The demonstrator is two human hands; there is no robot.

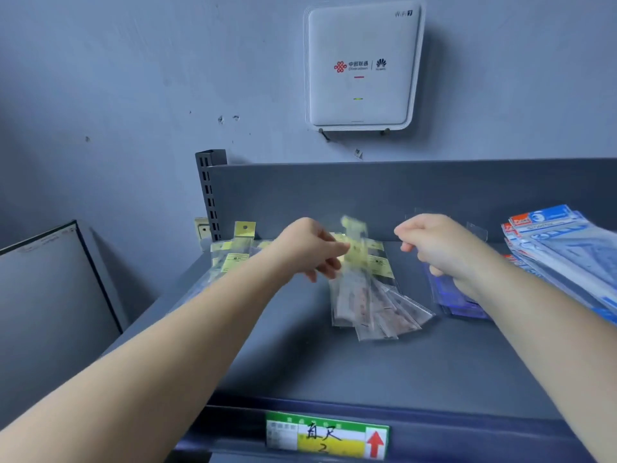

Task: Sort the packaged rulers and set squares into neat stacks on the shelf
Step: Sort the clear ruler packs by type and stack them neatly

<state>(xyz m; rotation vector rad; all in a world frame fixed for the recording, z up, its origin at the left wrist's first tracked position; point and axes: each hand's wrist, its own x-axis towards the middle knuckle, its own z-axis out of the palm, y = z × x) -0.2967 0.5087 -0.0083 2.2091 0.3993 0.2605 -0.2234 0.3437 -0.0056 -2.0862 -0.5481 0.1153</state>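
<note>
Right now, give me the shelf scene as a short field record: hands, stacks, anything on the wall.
left hand: pinches a yellow-header ruler pack, blurred, lifted above the shelf
right hand: fingers curled on a clear pack, over the blue pile
fanned packs: loose spread at mid shelf
yellow-header stack: back left
blue set-square packs: far right, leaning
price label: shelf front edge, red arrow
router: on wall above
</note>
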